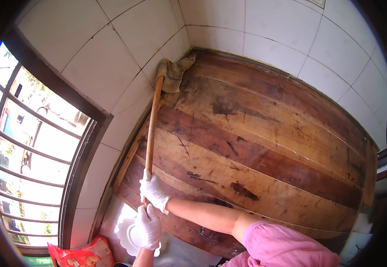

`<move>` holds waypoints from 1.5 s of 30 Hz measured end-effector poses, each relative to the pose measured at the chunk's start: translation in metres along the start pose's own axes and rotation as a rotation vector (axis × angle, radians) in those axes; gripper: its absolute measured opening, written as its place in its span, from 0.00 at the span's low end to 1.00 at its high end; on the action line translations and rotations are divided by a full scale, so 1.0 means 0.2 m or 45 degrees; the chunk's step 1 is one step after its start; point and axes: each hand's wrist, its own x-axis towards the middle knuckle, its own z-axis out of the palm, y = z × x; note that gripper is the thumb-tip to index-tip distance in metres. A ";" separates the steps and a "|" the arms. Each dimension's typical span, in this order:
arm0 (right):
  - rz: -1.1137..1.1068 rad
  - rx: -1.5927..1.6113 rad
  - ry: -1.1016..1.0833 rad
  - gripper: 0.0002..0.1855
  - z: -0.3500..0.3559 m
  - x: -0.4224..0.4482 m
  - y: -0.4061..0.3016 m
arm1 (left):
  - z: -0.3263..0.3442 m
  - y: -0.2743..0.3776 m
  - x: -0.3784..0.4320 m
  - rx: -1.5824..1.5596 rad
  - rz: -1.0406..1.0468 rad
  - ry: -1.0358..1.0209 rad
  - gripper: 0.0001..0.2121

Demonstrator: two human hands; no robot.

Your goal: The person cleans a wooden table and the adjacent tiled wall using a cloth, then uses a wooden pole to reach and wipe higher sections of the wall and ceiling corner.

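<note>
Both hands wear white gloves and are closed around a long wooden handle [151, 130]. My right hand [155, 192] grips it higher up, at the end of a bare forearm with a pink sleeve. Just below, my left hand [149, 227] holds the lower end. A damp-looking tan cloth [173, 75] is draped over the far end of the handle and hides whatever is under it. The cloth rests in the back left corner of a surface of wooden planks [247, 160], which carries dark stains and scratches.
White tiled walls [273, 26] border the planks at the back and left. A barred window [36, 150] with a dark frame is at the left. Near my left hand, a white scalloped plate [126, 233] lies on a metallic surface [186, 250], with a red plastic bag [83, 253] beside it.
</note>
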 end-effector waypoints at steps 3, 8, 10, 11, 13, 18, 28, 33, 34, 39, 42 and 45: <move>0.033 -0.076 -0.006 0.35 -0.03 0.30 -0.33 | 0.13 0.16 0.38 0.043 0.125 0.004 0.10; 0.112 0.042 0.081 0.28 -0.29 0.92 -1.01 | 0.52 0.67 0.97 0.015 0.190 -0.178 0.19; 0.139 0.020 0.110 0.28 -0.37 0.98 -0.91 | 0.64 0.54 0.96 -0.173 0.157 -0.255 0.20; 0.162 0.054 0.118 0.28 -0.49 1.03 -0.89 | 0.71 0.53 0.91 -0.371 0.081 -0.367 0.21; 0.106 -0.334 0.321 0.29 -0.33 0.87 -0.73 | 0.61 0.39 0.77 -0.392 -0.008 -0.231 0.18; 0.072 -0.510 0.218 0.27 -0.39 0.23 -0.44 | 0.52 0.18 0.17 -0.712 -0.348 -0.256 0.16; 0.320 -0.569 -0.094 0.26 -0.33 -0.66 0.11 | -0.15 0.25 -0.79 -0.958 -1.015 -0.291 0.17; 0.438 -0.409 -0.442 0.23 -0.34 -0.95 0.42 | -0.29 0.10 -1.16 -0.752 -0.944 -0.115 0.17; 0.481 -0.372 -0.463 0.21 -0.33 -0.99 0.43 | -0.32 0.07 -1.21 -0.731 -0.923 -0.101 0.17; -0.107 -0.638 -0.682 0.13 -0.45 -0.61 0.65 | -0.30 -0.04 -0.94 -0.103 -0.366 -0.306 0.11; -0.581 -1.034 -0.592 0.11 -0.58 -0.83 0.29 | -0.49 -0.24 -0.81 0.501 0.008 0.122 0.19; -1.278 -1.183 -0.074 0.08 -1.03 -0.61 -0.01 | -0.47 -0.20 -0.37 0.594 0.136 0.071 0.22</move>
